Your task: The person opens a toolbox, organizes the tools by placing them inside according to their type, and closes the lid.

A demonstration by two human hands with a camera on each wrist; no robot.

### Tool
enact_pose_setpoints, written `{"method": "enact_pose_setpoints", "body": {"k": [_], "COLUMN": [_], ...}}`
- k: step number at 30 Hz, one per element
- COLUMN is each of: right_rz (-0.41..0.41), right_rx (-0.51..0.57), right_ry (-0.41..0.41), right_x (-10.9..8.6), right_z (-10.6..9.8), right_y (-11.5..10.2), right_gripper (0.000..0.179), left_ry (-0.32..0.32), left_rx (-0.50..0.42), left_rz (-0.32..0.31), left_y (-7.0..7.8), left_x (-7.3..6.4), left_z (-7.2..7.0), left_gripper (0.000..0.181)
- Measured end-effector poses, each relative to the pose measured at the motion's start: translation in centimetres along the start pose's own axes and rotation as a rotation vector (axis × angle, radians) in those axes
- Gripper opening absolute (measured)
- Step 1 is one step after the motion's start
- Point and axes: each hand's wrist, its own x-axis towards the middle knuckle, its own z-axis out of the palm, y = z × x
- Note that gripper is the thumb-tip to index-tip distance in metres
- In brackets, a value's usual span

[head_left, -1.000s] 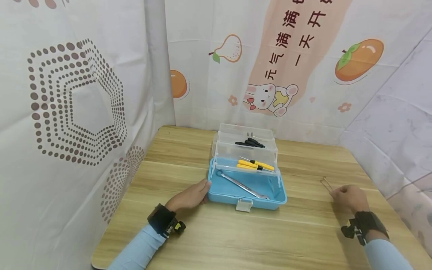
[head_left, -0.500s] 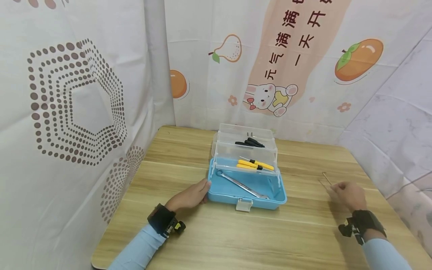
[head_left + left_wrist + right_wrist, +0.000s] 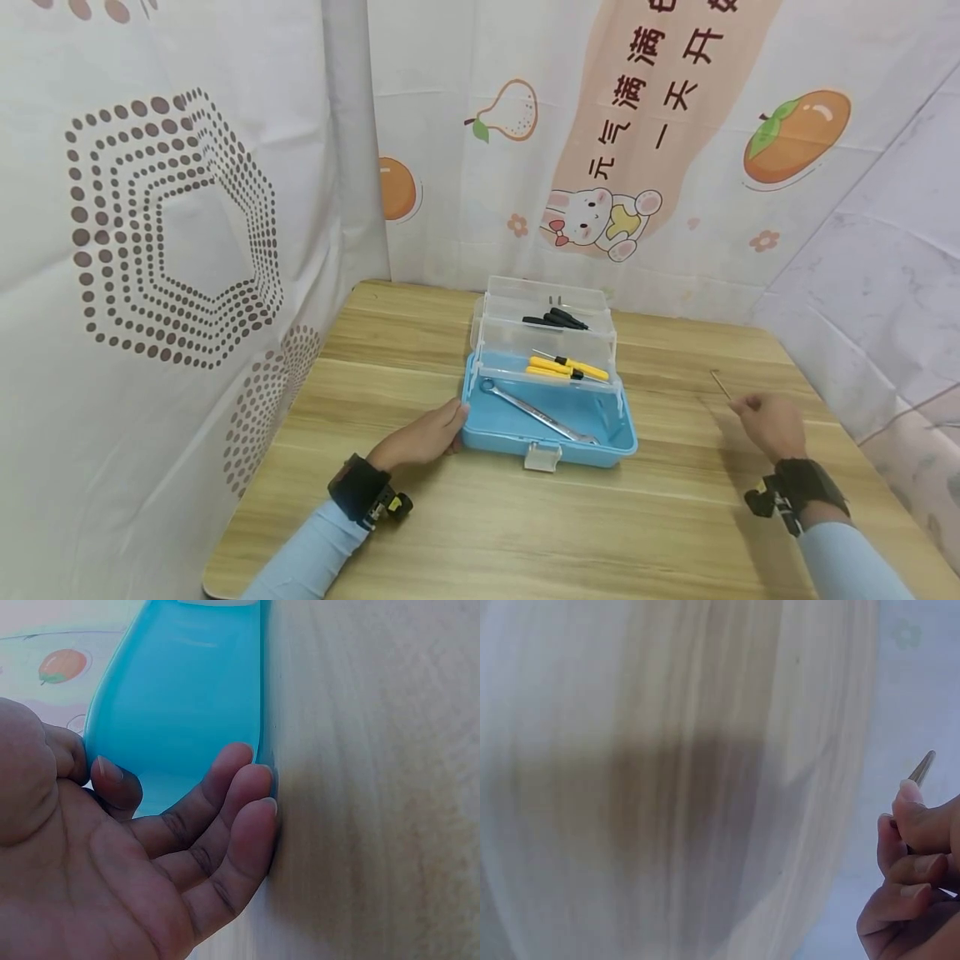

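Note:
My left hand (image 3: 423, 435) holds the left end of a light blue toolbox (image 3: 510, 446). In the left wrist view its thumb is up at the box's rim (image 3: 101, 690), and bent fingers (image 3: 251, 832) lie against the lower side. Out to the right, my right hand (image 3: 772, 425) pinches a thin metal rod (image 3: 720, 385) between thumb and fingertips. The rod points up and away, with what looks like a short bent tip; its lower end is hidden in the hand. A combination wrench (image 3: 536, 412) lies in the box's bottom.
Clear trays (image 3: 543, 333) rise in steps behind the open box. Yellow-handled screwdrivers (image 3: 566, 367) lie in the lower tray, black-handled tools (image 3: 558, 318) above. All stands on a wooden table (image 3: 675, 517), with printed curtains (image 3: 450, 242) at the back and sides.
My right hand has lifted the metal rod off the table and moved slightly up and left with it. The left hand and the toolbox have stayed put.

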Motion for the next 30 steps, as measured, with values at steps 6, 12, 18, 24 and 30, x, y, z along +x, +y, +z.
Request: {"method": "enact_pose_setpoints", "body": {"k": [6,12,18,24,30], "right_rz": [-0.02,-0.058,-0.058,-0.083,-0.125], "right_rx": [0.012,0.002,0.007,0.034,0.031], "right_ry": [-0.008,0.008,-0.009,0.008,0.04], "right_x": [0.6,1.6,2.5,3.0,3.7], "right_z": [0.0,0.0,0.1,0.2,0.0], "right_y": [-1.5,-3.3,-5.2,-7.1,-8.8], "right_gripper": [0.035,0.035,0.039,0.034,0.031], "left_ry": [-0.007,-0.009,-0.009,-0.011,-0.005], "left_rx": [0.0,-0.005,-0.006,-0.003,-0.007], "left_rz": [-0.005,0.007,0.001,0.007,0.003], "left_y": [-0.2,-0.3,-0.3,-0.2,0.0], "left_x": [-0.1,-0.1,-0.2,-0.1,0.0], "left_z": [0.1,0.0,0.1,0.1,0.1], "left_gripper": [0.039,0.038,0.037,0.038,0.039]}}
